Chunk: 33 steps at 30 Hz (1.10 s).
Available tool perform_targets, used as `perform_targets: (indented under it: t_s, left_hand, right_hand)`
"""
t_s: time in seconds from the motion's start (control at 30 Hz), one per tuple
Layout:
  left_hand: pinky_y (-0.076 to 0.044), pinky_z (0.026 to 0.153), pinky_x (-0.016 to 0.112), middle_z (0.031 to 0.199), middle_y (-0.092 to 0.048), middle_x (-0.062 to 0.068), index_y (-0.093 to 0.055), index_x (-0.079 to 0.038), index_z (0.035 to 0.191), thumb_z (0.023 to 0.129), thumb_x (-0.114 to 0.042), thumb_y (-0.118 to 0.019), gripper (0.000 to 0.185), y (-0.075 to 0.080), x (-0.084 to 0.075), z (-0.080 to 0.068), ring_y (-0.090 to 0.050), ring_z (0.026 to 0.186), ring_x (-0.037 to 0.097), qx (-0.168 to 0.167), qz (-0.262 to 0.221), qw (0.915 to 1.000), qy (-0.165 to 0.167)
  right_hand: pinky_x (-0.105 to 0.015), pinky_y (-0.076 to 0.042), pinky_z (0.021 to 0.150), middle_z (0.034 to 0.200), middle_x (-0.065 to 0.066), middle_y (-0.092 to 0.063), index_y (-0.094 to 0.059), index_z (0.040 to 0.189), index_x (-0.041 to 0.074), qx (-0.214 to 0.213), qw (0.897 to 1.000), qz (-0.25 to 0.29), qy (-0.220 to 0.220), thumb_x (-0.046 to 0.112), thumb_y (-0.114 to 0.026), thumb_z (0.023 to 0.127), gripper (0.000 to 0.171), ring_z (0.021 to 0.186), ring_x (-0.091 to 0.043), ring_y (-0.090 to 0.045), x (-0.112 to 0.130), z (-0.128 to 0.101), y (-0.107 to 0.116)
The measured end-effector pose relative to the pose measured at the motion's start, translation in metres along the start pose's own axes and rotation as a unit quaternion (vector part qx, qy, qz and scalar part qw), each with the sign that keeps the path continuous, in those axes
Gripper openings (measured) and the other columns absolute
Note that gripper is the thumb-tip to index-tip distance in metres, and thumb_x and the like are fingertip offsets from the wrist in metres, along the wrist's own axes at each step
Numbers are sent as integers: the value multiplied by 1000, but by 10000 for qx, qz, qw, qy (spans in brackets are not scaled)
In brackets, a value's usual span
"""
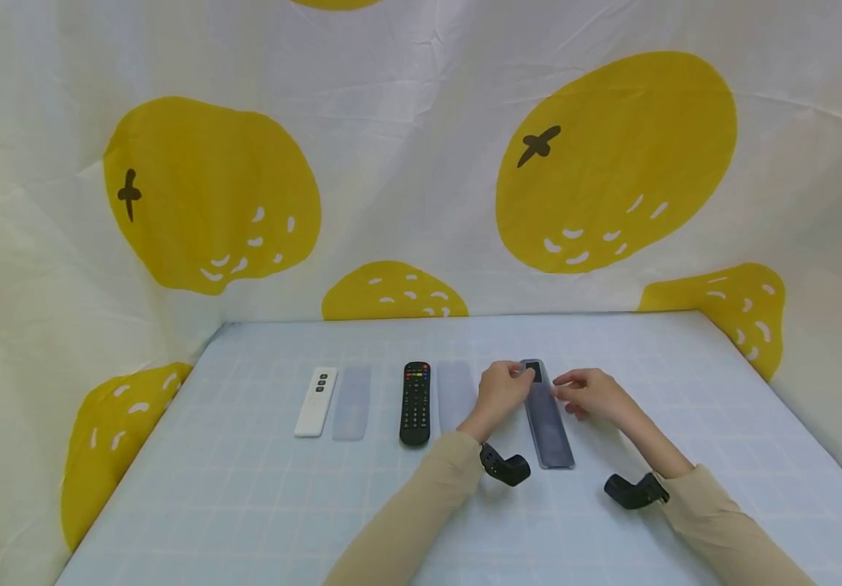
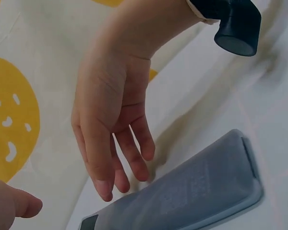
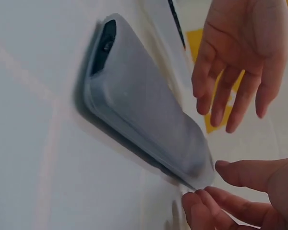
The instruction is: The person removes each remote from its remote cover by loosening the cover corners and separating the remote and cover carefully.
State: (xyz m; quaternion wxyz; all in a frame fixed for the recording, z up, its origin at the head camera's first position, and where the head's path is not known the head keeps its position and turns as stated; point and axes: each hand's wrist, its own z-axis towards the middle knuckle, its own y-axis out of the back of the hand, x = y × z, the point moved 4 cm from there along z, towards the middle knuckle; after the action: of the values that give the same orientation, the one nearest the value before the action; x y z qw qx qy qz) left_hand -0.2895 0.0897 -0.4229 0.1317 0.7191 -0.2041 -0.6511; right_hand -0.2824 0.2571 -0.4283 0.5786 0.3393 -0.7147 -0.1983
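A remote control in a cloudy, see-through cover (image 1: 548, 423) lies on the table, its dark top end (image 1: 533, 372) away from me. My left hand (image 1: 497, 395) is at that end, the thumb over the dark part in the head view. In the left wrist view its thumb (image 2: 24, 205) stands apart from the cover. Beside the right edge is my right hand (image 1: 596, 395), fingers loosely bent. In the right wrist view its fingertips (image 3: 197, 199) are by the cover's end corner; contact is unclear. Neither hand grips anything.
Left of my hands lie a black remote (image 1: 415, 404) and a white remote (image 1: 316, 403). A flat translucent cover (image 1: 351, 404) is beside the white one; another cover (image 1: 455, 395) is partly behind my left hand. A fruit-printed cloth (image 1: 406, 163) hangs behind the table.
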Motion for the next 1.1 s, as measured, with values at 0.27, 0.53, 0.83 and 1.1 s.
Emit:
perform_targets:
  t_s: [0.27, 0.53, 0.83, 1.1]
  left_hand:
    - [-55, 78, 33, 109, -70, 13, -66, 0, 117, 88, -23, -62, 37, 7, -6, 19, -67, 90, 22, -110, 269, 9995, 160]
    - [-53, 79, 33, 112, -68, 16, -66, 3, 111, 84, -23, -63, 38, 2, -4, 30, -65, 96, 26, 1, 733, 9973, 93]
    - [-52, 75, 31, 106, -68, 14, -64, 3, 108, 82, -18, -63, 34, -6, -1, 37, -60, 85, 21, 3, 1017, 9947, 167]
    - [-53, 85, 31, 116, -68, 13, -65, 2, 116, 80, -19, -69, 43, -15, 11, 53, -65, 103, 23, -71, 756, 9971, 84]
  right_hand:
    - [-29, -56, 64, 108, -26, -66, -54, 127, -8, -10, 9999, 106, 31, 23, -61, 94, 46, 72, -15, -65, 3, 19, 6]
    - [-26, -54, 59, 104, -26, -67, -54, 125, -9, -75, 9995, 310, 23, 27, -60, 94, 48, 67, -11, -65, 5, 39, 6]
    - [-24, -55, 57, 110, -27, -67, -55, 124, -11, -92, 9975, 685, -142, 25, -58, 94, 46, 66, -9, -67, -2, 53, 0]
    - [-23, -57, 61, 107, -25, -69, -58, 121, -13, -210, 9948, 976, -181, 25, -61, 93, 47, 66, -7, -65, -6, 54, -1]
